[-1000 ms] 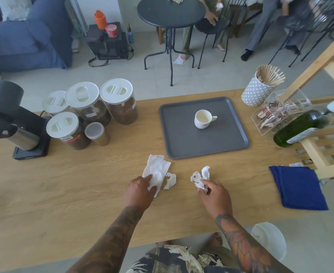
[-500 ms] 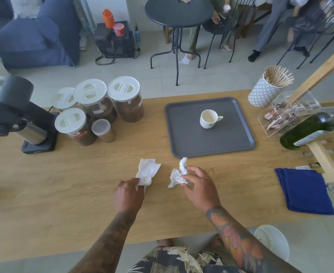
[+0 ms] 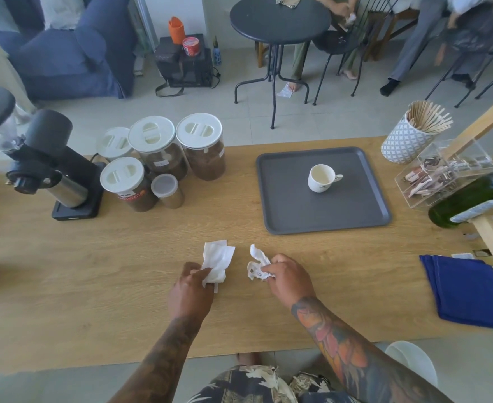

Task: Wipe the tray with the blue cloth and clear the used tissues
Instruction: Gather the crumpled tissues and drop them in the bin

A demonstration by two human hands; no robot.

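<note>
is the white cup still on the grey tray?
Yes, the white ceramic cup stands on the grey rectangular tray, while both hands hold tissues nearer the table's front.

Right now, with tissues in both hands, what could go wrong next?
The crumpled tissue in the right hand looks loosely pinched, so bits might drop on the counter. The cup stands on the tray; wiping around it could tip it. The blue cloth lies near the edge and might slide off.

Coffee jars [image 3: 163, 158] by grinder [image 3: 53, 175]; stir sticks [image 3: 417, 129], wine bottle [image 3: 472, 199] on rt.
</note>
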